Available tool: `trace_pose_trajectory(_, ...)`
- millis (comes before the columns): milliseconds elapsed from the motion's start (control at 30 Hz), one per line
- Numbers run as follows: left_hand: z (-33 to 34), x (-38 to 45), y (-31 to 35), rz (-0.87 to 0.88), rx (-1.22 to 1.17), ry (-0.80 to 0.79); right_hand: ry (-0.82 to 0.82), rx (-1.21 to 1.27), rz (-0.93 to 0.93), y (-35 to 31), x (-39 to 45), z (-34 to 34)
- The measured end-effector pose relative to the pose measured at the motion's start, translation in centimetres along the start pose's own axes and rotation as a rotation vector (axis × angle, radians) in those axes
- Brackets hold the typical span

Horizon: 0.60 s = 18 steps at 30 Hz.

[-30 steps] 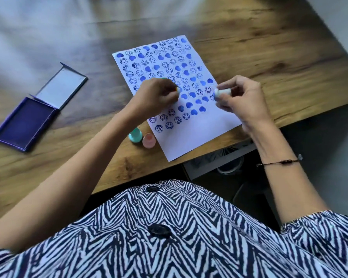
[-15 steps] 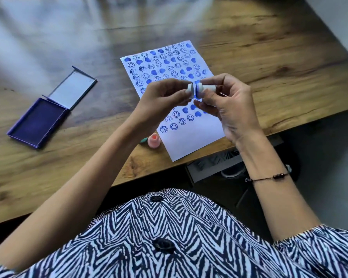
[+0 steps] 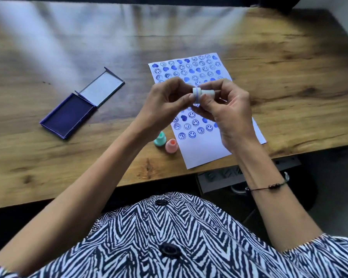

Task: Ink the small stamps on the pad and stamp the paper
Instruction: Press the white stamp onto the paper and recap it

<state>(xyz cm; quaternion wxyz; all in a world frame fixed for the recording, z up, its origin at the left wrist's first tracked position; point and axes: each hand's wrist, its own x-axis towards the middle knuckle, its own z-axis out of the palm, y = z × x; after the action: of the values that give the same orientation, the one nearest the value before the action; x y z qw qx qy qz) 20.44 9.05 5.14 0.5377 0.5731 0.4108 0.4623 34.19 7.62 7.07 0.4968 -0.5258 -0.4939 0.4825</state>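
We start with the wooden table [image 3: 289,57], which spreads out beneath and all around our hands. The paper [image 3: 205,153] lies under both hands, most of it filled with blue hearts and smiley faces, with a bare strip on the near side of our wrists. The ink pad [image 3: 68,116] sits open, well off to the left of our left hand [image 3: 165,103]. Just below that hand stand a teal stamp [image 3: 160,139] and a pink stamp [image 3: 171,145], touching or nearly so. Between the two hands is the white stamp [image 3: 202,92]; our right hand [image 3: 227,115] pinches its body while the left-hand fingertips close on its inked end, where a blue ring shows.

We judge the stamp light, rigid plastic, easy to pinch by its narrower waist; its face looks wet and would smudge skin. No brand or readable writing shows anywhere.
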Motion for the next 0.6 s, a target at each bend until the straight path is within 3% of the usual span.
trace_pose_trajectory(167, -3.2, 0.1, -0.7, -0.071, 0.234, 0.092, -0.096, -0.198, -0.009, 0.9, 2.1, 2.9)
trace_pose_trajectory(267, -5.6, 0.0, -1.6, -0.149, 0.447, 0.206, -0.183, -0.588, -0.152, 2.5, 4.1, 5.5)
trace_pose_trajectory(433, -7.3, -1.5, -2.2, -0.245, 0.381, 0.374, -0.381, -1.104, -0.385, 3.8, 6.1, 8.6)
trace_pose_trajectory(533, -7.5, -2.4, -2.3, -0.27, 0.317, 0.418, -0.425, -1.215, -0.388, 3.3, 6.1, 8.8)
trace_pose_trajectory(600, -7.5, -2.9, -2.6, -0.27, 0.292, 0.433, -0.368, -1.21, -0.395, 2.1, 5.4, 8.1)
